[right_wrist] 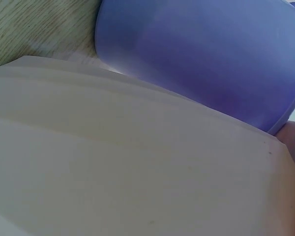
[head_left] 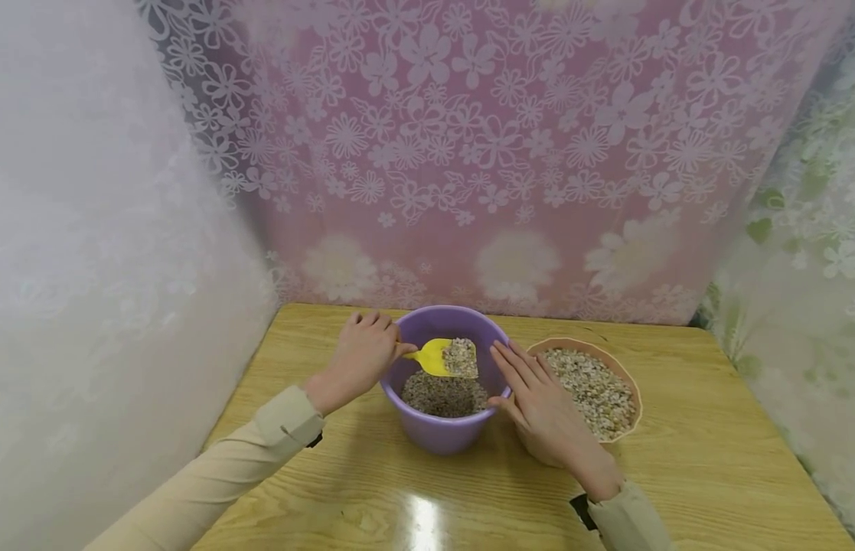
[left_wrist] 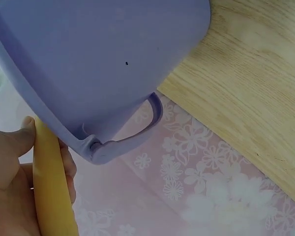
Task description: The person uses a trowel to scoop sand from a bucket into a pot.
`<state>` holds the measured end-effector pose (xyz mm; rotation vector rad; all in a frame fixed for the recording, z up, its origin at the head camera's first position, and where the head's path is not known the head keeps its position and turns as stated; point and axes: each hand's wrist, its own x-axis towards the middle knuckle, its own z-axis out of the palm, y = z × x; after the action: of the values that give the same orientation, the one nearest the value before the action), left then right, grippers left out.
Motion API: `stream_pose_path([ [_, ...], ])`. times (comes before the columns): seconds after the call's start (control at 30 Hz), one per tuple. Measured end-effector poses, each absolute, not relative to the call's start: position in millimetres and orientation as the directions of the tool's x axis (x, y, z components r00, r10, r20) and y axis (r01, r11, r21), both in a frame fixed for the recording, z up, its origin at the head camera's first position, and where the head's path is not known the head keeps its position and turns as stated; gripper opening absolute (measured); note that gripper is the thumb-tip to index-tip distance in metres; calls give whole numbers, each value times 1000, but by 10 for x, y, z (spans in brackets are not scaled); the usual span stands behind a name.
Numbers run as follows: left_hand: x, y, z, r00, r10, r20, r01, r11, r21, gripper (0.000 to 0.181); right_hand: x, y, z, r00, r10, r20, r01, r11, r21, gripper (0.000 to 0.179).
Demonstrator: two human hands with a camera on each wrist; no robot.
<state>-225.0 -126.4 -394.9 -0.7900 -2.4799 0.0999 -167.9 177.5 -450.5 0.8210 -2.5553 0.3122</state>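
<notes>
My left hand [head_left: 361, 353] grips the handle of a yellow toy shovel [head_left: 435, 357], whose blade carries small pale pebbles [head_left: 460, 357]. The blade is over the mouth of a purple bucket [head_left: 441, 436]. More gravel [head_left: 446, 392] lies inside the bucket. In the left wrist view the yellow handle [left_wrist: 51, 182] lies between thumb and fingers beside the bucket's rim. My right hand [head_left: 544, 405] touches the right side of the bucket's rim with straight fingers. The right wrist view shows the bucket's side [right_wrist: 196, 54] and little of that hand.
A round orange-tan basin [head_left: 637, 409] full of gravel stands right of the bucket, partly behind my right hand. The wooden table [head_left: 709, 459] backs onto a pink floral curtain [head_left: 468, 153]. A purple loop handle [left_wrist: 142, 130] hangs off the bucket's side.
</notes>
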Motion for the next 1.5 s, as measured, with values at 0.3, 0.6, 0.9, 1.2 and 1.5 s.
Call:
stream_pose_path([
  [0.3, -2235, -1236, -3972, -651, 579, 491, 506, 813, -288, 40, -1691, 1794, -4502, -739, -493, 458, -592, 801, -92, 74],
  [0.6, -2244, -1170, -3973, -635, 579, 512, 528, 809, -259, 41, -1630, 1934, -4436, -698, -457, 552, -591, 802, -83, 81],
  [0.9, -2267, -1120, -3919, -641, 561, 524, 527, 818, -231, 40, -1402, 2585, -4403, -742, -339, 578, -501, 854, -143, 70],
  [1.2, -2292, -1094, -3900, -629, 556, 543, 529, 818, -224, 40, -1230, 3204, -4579, -854, -249, 457, -374, 904, -206, 70],
  [1.5, -2267, -903, -3718, -701, 556, 446, 528, 826, -200, 43, -1203, 3293, -4720, -884, -203, 420, -326, 914, -243, 67],
])
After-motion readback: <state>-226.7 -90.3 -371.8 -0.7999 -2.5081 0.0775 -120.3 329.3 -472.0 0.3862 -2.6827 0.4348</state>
